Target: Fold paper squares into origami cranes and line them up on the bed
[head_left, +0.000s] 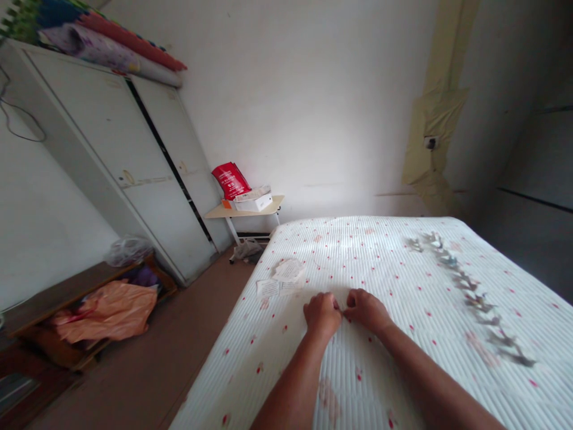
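My left hand (323, 314) and my right hand (366, 309) are close together, low over the middle of the bed (358, 376). Both have curled, pinching fingers, with the fingertips almost meeting. Whatever lies between them is too small or too hidden to make out. Ahead and to the left of my left hand lie several pieces of printed paper (289, 270), some overlapping. Far to the right of my right hand, a row of small folded-looking figures (470, 283) runs slantwise across the ribbed, red-dotted cover; their exact kind is blurred.
A small table (217, 211) beyond the bed's far left corner bears a red bag (231, 180) and a white box (253, 203). A grey cabinet (111, 131) stands left, with rolled mats (116, 55) on top. An orange cloth or bag (107, 310) rests on a low wooden bench (49, 295).
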`<state>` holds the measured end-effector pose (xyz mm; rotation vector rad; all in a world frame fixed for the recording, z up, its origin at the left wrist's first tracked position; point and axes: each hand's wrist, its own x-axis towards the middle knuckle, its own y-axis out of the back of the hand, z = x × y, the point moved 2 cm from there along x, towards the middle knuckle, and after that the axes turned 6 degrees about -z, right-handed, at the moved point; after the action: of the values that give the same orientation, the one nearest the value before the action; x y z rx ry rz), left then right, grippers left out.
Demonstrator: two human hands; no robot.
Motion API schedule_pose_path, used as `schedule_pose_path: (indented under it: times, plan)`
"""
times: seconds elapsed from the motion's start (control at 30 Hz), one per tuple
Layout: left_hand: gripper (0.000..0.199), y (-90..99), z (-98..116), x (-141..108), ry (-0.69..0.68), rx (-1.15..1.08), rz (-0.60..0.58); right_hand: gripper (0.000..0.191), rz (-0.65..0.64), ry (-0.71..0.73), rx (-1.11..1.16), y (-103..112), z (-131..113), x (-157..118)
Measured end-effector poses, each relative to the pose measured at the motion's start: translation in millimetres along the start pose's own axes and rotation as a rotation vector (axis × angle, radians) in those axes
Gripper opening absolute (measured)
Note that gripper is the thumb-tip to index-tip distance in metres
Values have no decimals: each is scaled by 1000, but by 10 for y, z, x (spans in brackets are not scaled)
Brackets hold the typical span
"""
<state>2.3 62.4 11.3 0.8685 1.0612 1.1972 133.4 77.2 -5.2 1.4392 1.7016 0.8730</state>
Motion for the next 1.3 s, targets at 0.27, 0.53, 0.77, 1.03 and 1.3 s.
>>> schedule_pose_path:
  times: [0.27,0.53,0.77,1.03,1.3]
  plan:
    - [14,43,1,-14,-10,-7,-15,13,-36,-33,-14,43,-38,-17]
    - [15,27,-26,20,-30,-18,-18,10,-38,-16,-21,47,-18,-4]
    - [14,22,-48,44,-33,-51,-47,10,-47,-12,-13,61,-21,-6]
    - [12,35,-68,48,-45,-58,-53,12,-54,-11,-3,51,-13,5]
    - [13,34,-90,69,-45,-65,-74,11,-61,-20,9,54,-10,9]
